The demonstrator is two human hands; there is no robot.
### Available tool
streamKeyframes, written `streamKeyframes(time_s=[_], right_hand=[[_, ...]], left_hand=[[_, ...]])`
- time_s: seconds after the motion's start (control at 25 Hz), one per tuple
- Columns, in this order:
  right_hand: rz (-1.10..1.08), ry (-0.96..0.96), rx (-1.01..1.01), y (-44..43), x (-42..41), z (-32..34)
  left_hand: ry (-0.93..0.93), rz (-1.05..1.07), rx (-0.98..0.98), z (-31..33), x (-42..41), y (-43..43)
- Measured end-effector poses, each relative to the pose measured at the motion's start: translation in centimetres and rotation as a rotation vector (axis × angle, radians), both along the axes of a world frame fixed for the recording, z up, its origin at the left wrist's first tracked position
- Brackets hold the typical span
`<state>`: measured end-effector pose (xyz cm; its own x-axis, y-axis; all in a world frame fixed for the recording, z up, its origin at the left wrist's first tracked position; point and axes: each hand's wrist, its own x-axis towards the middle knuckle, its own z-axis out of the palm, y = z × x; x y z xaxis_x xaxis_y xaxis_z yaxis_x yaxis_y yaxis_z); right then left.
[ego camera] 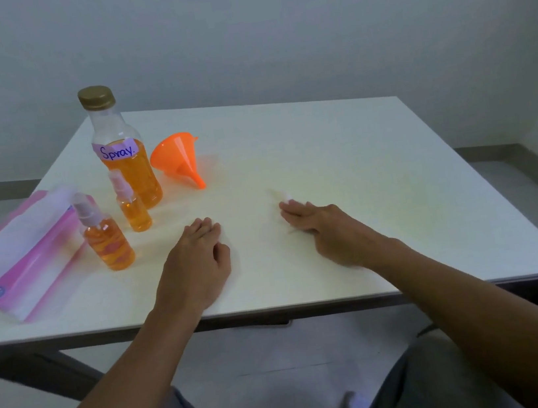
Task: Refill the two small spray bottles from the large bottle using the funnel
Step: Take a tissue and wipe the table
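Both hands are laid palm-down on the white worktop [322,148]. The left hand [197,266] is flat with fingers loosely together, its grip empty. The right hand [326,230] is likewise spread flat; a small white scrap [282,196] is seen at and partly under its fingertips, and it cannot be told whether it is pinched or merely lies there.

The task items are grouped to the left of the left hand, none touched. The nearer small spray bottle [106,237] stands upright just left of the left hand's fingertips, filled most of the way with orange liquid, its clear cap on. The second small spray bottle [131,206] stands upright a little further back, also capped and holding orange liquid. Directly behind it the large bottle [121,148] is upright, its gold-coloured screw cap in place, roughly half full of orange liquid. A white label on it is handwritten "Spray." The orange funnel [180,157] lies on its side just right of the large bottle, spout towards the person.

A pink and white packet [18,252] lies at the left edge; its small printed emblem is not legible.
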<state>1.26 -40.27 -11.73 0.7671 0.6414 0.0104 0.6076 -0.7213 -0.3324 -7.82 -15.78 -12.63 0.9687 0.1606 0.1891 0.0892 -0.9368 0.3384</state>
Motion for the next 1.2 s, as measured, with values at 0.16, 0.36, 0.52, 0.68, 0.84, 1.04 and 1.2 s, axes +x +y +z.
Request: streamKeyframes(time_s=[0.16, 0.36, 0.52, 0.68, 0.84, 1.04, 1.2], right_hand=[[-0.292, 0.018, -0.026, -5.2, 3.0, 0.2], [-0.616, 0.022, -0.028, -3.0, 6.7, 1.8], [-0.397, 0.004, -0.003, 3.3, 8.0, 1.4], [-0.096, 0.058, -0.019, 7.6, 5.1, 0.9], [0.09, 0.085, 0.006, 4.0, 1.9, 0.5], [0.088, -0.07, 0.168, -1.6, -0.7, 0.4], [-0.061, -0.21, 0.124, -5.4, -0.7, 0.6]], left_hand=[[-0.011, -0.005, 0.059, 0.4, -0.5, -0.4], [-0.028, 0.006, 0.058, 0.7, -0.6, -0.4], [-0.033, -0.001, 0.072, 0.2, 0.0, 0.0], [-0.022, 0.003, 0.058, 0.3, 0.0, 0.0], [0.004, 0.032, 0.052, 0.6, -0.2, -0.5], [0.042, 0.021, 0.067, 0.7, -0.7, -0.9], [0.041, 0.015, 0.123, 1.7, -0.8, -2.6]])
